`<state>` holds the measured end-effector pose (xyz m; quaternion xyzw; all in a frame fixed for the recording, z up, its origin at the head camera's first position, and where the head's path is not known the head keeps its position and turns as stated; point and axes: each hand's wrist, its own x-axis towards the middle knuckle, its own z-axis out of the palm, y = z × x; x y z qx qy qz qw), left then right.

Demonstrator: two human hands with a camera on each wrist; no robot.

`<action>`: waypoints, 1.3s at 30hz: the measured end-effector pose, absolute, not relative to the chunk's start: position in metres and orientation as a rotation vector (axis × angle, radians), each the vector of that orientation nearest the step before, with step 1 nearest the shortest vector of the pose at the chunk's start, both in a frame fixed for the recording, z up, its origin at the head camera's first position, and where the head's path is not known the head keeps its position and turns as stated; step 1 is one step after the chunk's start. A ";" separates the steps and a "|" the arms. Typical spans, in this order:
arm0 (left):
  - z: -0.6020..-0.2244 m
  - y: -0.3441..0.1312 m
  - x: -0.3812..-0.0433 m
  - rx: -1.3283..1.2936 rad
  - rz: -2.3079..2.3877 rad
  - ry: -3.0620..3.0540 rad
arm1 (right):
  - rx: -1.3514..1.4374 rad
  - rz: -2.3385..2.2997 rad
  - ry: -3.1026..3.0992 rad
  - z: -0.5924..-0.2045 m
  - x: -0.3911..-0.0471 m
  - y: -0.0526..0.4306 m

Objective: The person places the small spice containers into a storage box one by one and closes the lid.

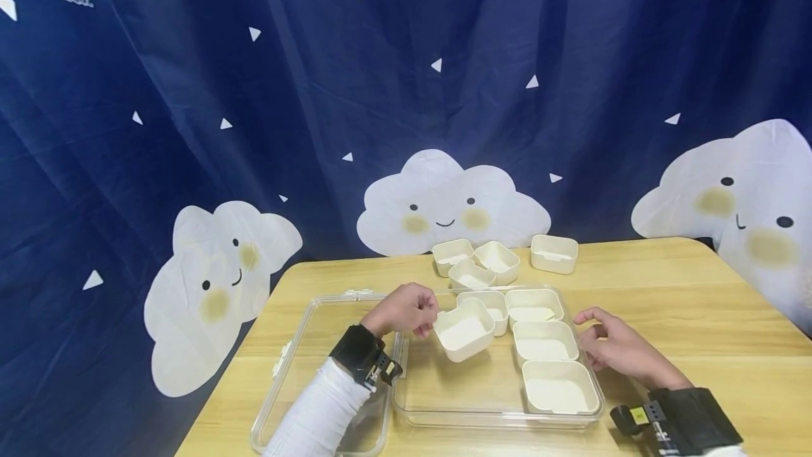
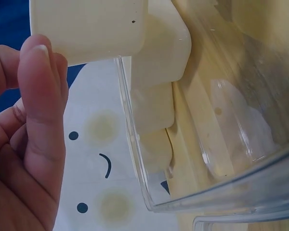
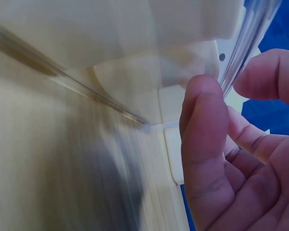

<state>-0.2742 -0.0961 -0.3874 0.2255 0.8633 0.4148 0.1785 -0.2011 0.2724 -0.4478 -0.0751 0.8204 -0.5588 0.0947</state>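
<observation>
My left hand (image 1: pixel 409 310) pinches a small cream-coloured bin (image 1: pixel 466 332) by its side and holds it tilted over the clear plastic box (image 1: pixel 457 400). In the left wrist view the thumb (image 2: pixel 41 91) lies against the lower corner of that bin (image 2: pixel 86 29). Inside the box, three cream bins stand in a column along the right wall, the nearest one largest (image 1: pixel 561 388). Another bin (image 1: pixel 497 309) sits at the back of the box, partly hidden behind the held one. My right hand (image 1: pixel 618 345) is by the outer right wall, fingers loosely bent, fingertips right at the wall.
Behind the box, three cream bins (image 1: pixel 497 259) cluster on the wooden table (image 1: pixel 698 316), and a single bin (image 1: pixel 554 254) stands farther right. A clear lid with white clips (image 1: pixel 279 365) lies left of the box, under my left forearm. A dark blue curtain (image 1: pixel 406 90) hangs behind.
</observation>
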 end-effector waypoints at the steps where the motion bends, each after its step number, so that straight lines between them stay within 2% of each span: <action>1: -0.387 -0.096 -0.274 0.634 1.172 2.437 | -0.222 -1.657 2.433 -0.448 -0.201 0.273; 39: -0.386 -0.074 -0.271 0.767 0.962 2.330 | -0.252 -1.652 2.429 -0.447 -0.200 0.274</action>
